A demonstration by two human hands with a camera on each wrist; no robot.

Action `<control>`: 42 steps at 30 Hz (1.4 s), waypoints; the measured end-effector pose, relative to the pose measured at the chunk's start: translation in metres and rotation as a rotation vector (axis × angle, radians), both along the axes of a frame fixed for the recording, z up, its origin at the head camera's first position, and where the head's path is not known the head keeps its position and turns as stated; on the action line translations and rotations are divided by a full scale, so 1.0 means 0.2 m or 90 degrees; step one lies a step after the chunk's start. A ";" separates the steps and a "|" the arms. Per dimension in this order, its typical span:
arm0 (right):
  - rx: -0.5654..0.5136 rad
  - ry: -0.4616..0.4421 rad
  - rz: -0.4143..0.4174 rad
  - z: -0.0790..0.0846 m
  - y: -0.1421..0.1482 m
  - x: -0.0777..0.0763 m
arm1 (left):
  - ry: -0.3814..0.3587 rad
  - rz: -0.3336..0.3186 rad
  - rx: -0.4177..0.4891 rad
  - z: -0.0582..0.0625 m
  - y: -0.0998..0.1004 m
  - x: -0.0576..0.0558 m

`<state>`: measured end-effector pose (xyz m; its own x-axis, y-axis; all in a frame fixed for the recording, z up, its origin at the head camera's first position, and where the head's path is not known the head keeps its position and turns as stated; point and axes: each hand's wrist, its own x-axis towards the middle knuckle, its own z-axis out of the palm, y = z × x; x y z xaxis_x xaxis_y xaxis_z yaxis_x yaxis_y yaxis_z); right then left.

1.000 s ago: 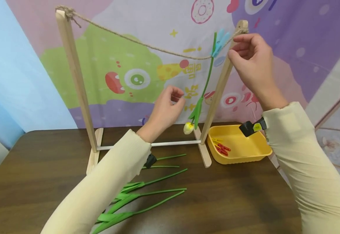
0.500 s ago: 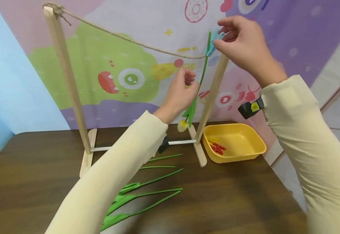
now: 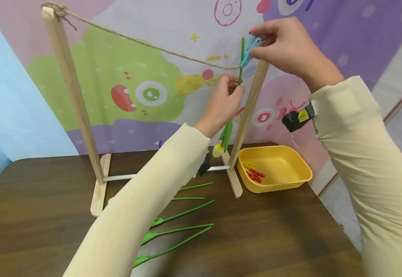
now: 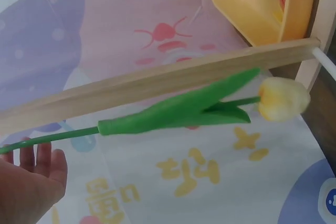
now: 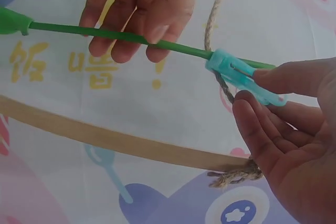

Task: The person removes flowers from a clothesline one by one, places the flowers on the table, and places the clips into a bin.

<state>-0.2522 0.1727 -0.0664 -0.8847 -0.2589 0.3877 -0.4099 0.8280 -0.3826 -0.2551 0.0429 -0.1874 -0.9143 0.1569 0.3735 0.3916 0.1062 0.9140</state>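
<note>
An artificial tulip (image 4: 157, 114) with a pale yellow bloom hangs upside down from a sagging twine line (image 3: 152, 47). A light-blue clothespin (image 5: 226, 66) clips its green stem to the twine near the right post. My right hand (image 3: 287, 50) pinches the clothespin's handle ends between thumb and fingers. Just below the clip, my left hand (image 3: 223, 100) holds the stem, its thumb in front and fingers behind, as the right wrist view shows. The leaves and bloom dangle beneath the left hand.
A wooden stand's left post (image 3: 73, 92) and right post (image 3: 249, 115) carry the twine, joined low by a white rod (image 3: 119, 177). Beside the right foot sits a yellow bin (image 3: 280, 167) with red and yellow clothespins (image 3: 256, 175). Several green tulip stems (image 3: 187, 227) lie on the brown table (image 3: 256, 238).
My left hand has risen to the right and taken hold of the tulip stem. My right hand has moved left from beside the post top and now pinches the blue clothespin.
</note>
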 end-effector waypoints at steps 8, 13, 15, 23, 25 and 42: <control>-0.070 -0.003 0.001 0.01 0.01 0.02 | 0.012 -0.024 0.029 0.02 0.02 0.00; -0.157 -0.035 0.021 0.01 0.03 0.02 | 0.019 -0.017 -0.009 0.03 0.01 0.01; -0.198 -0.054 0.031 0.01 0.04 0.01 | 0.027 -0.009 -0.024 0.03 0.01 0.01; -0.279 -0.087 0.068 0.01 0.07 0.03 | 0.037 -0.005 -0.042 0.04 0.00 0.03; -0.288 -0.090 0.071 0.01 0.07 0.03 | 0.040 -0.007 -0.046 0.04 0.00 0.03; -0.425 -0.051 0.175 -0.08 0.11 0.02 | 0.065 0.051 -0.191 0.07 -0.05 0.05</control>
